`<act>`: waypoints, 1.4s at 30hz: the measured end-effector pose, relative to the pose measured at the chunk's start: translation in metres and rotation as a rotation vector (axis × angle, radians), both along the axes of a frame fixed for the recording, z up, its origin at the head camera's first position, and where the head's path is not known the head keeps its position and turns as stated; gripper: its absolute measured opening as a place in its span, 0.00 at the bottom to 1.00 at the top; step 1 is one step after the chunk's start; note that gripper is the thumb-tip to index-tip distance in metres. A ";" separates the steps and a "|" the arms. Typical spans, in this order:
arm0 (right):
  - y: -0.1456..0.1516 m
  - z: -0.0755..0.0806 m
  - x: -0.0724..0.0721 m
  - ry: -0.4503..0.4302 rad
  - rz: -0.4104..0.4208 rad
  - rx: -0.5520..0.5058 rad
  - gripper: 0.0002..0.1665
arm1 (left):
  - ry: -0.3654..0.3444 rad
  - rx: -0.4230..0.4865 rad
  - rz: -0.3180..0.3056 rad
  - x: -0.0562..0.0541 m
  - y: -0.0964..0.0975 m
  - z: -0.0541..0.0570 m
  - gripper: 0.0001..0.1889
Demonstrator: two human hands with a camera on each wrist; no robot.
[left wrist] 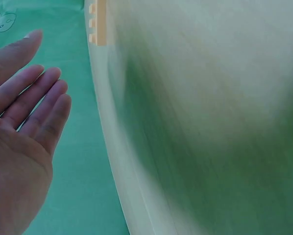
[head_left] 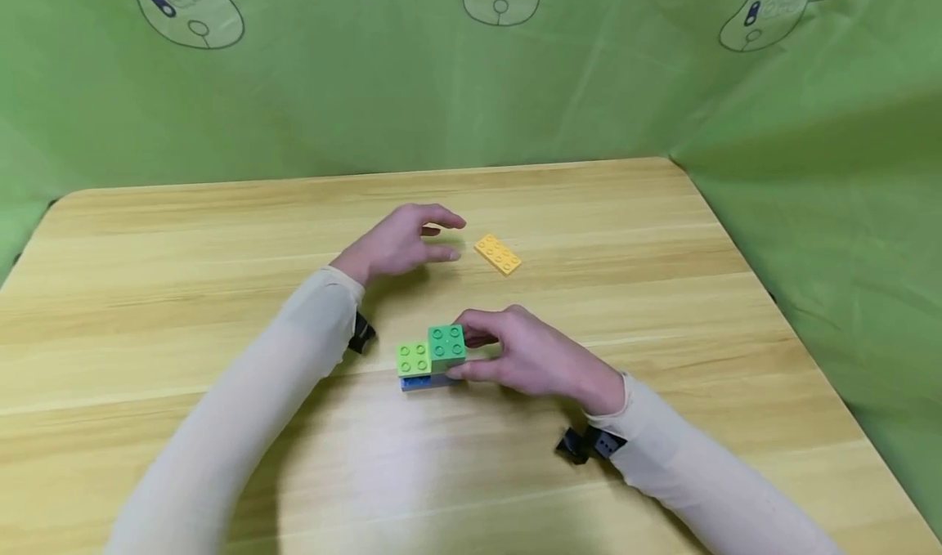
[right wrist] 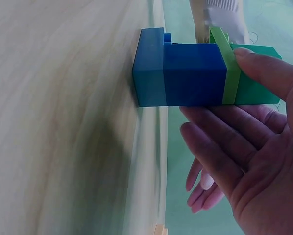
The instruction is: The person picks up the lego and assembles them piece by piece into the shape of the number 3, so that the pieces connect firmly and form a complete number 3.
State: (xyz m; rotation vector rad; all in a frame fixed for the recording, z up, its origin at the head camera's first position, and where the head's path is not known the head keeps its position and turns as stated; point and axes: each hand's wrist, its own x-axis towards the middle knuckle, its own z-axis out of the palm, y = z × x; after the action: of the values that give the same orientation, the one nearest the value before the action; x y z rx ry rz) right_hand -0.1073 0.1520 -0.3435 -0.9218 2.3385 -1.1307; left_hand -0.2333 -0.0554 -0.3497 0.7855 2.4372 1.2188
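My right hand [head_left: 537,355] pinches a small stack of toy building bricks between thumb and fingers. On top sits a green brick [head_left: 446,344], over a lime-green plate [head_left: 414,360] that juts out to the left. Below these, in the right wrist view, are a dark blue brick [right wrist: 195,73] and a lighter blue piece [right wrist: 150,68] at the bottom, close to the tabletop. My left hand [head_left: 401,240] hovers with fingers spread apart from the thumb, holding nothing. Just right of its fingertips lies a yellow-orange studded plate [head_left: 498,254], not touched.
The wooden table [head_left: 184,318] ends at a green cloth backdrop [head_left: 412,89] behind and on the right. Black wrist devices are strapped at both cuffs, the left one [head_left: 361,333] and the right one [head_left: 589,445] close above the tabletop.
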 end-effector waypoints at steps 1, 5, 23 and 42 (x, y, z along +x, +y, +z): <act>0.000 0.000 0.000 -0.003 -0.002 0.002 0.14 | 0.004 -0.014 -0.014 -0.002 0.002 0.000 0.26; 0.001 -0.001 0.001 -0.011 0.001 0.008 0.14 | 0.026 -0.061 -0.045 -0.008 0.008 -0.003 0.27; 0.006 0.000 0.003 0.020 0.016 0.036 0.14 | 0.046 -0.204 -0.089 -0.026 0.041 -0.007 0.28; 0.001 0.001 0.000 0.020 0.014 0.031 0.13 | 0.127 -0.310 -0.237 -0.038 0.064 -0.010 0.27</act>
State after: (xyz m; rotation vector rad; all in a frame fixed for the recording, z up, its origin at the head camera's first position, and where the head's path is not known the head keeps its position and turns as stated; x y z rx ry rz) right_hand -0.1073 0.1535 -0.3428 -0.9414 2.3548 -1.0809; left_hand -0.2712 0.0088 -0.3597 1.0457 2.4604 0.7037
